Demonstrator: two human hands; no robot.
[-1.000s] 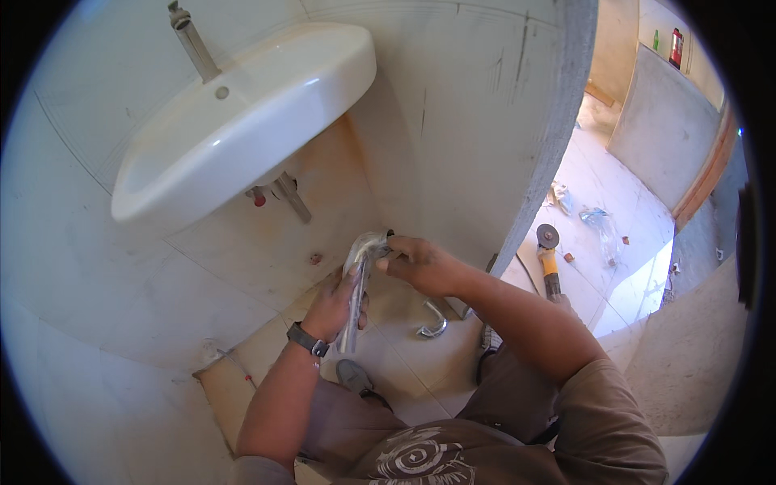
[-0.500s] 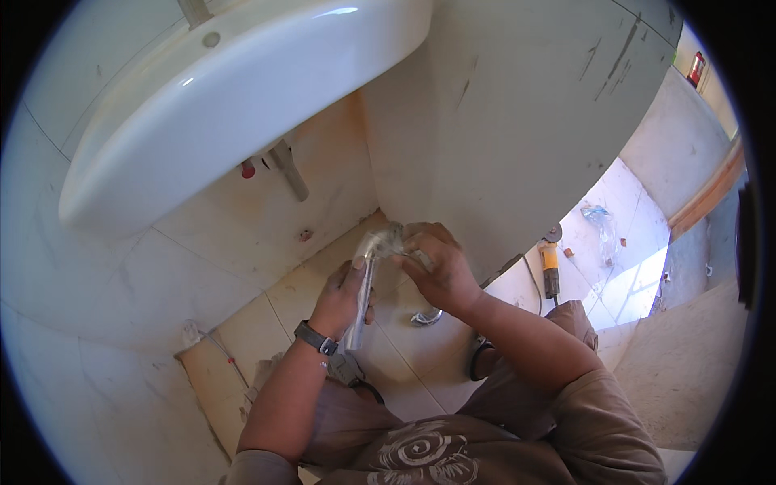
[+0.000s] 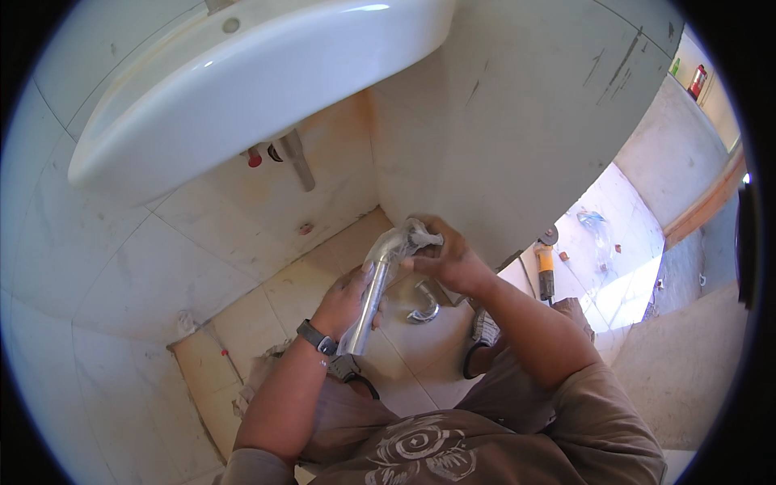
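Note:
Between my hands is a shiny chrome drain pipe (image 3: 371, 303), bent at its upper end and wrapped in clear plastic film. My left hand (image 3: 343, 304), with a dark watch on the wrist, is closed round the straight length. At the bent end, my right hand (image 3: 445, 257) grips the pipe and its bunched plastic, thumb underneath. The fingertips behind the bend are partly hidden. Below my right hand, a second curved chrome pipe piece (image 3: 423, 302) lies on the floor. Ahead, a grey drain tailpiece (image 3: 298, 162) hangs under the white washbasin (image 3: 267, 89).
A red-capped pipe stub (image 3: 254, 158) pokes out under the basin, and a wall outlet hole (image 3: 305, 229) sits lower. To the right, a yellow angle grinder (image 3: 546, 267) stands near a plastic bag (image 3: 596, 230). A thin hose (image 3: 229, 360) runs along the floor at left.
My right hand has shifted a little right and turned, showing more of the pipe's plastic-covered end. The pipe tilts slightly more. The curved piece on the floor shows more fully.

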